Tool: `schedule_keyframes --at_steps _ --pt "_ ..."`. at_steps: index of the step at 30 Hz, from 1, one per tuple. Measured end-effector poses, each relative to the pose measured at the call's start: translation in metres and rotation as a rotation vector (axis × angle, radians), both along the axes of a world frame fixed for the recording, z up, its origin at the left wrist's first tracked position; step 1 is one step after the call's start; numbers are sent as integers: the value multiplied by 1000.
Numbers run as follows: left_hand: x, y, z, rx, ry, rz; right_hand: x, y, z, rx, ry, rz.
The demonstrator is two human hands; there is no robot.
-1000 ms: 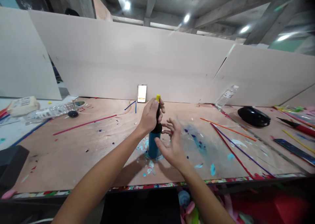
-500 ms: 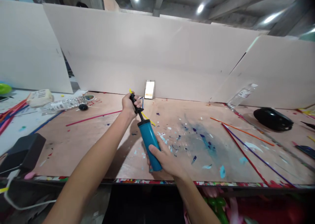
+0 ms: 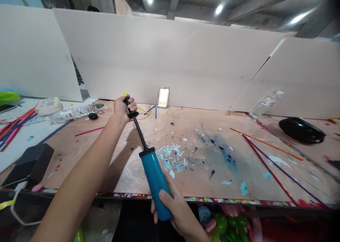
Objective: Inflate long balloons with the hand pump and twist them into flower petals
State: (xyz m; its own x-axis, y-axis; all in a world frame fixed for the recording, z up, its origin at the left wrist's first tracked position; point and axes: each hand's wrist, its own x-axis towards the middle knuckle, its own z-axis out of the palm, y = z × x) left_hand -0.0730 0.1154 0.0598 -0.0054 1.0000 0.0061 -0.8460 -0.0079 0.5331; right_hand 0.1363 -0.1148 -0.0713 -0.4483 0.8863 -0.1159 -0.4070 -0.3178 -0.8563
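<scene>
Gripping pump (image 3: 145, 158), L hand (image 3: 122, 109) round handle (image 3: 127, 101), R hand (image 3: 174, 203) round barrel (image 3: 153, 176); plastic btl (image 3: 266, 103), contents unclear.

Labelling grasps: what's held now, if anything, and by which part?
A blue, cylindrical, plastic-looking hand pump: left grip around its black handle, right grip around its blue barrel near the base.

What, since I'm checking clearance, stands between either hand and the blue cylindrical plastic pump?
Nothing visible does. The left hand is wrapped around the black handle of the blue cylindrical plastic pump, and the right hand directly grips its lower body.
</scene>
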Motion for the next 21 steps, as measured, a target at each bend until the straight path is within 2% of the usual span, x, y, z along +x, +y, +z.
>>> schedule_keyframes --at_steps 3,6,10,13,18,21 --pt "14 -7 -8 21 -24 -28 7 -16 -2 5 -19 -153" --pt "39 -18 -14 10 -43 -64 13 -24 -3 -61 26 -238" --pt "77 -43 -23 7 -74 -111 15 -17 -3 -97 111 -292" --pt "96 -60 -35 -5 -89 -185 13 -5 0 -90 155 -290" --pt "100 -68 -61 -76 -90 -198 10 5 2 -147 190 -254" --pt "94 -66 -69 -89 -79 -218 11 5 2 -181 219 -245"
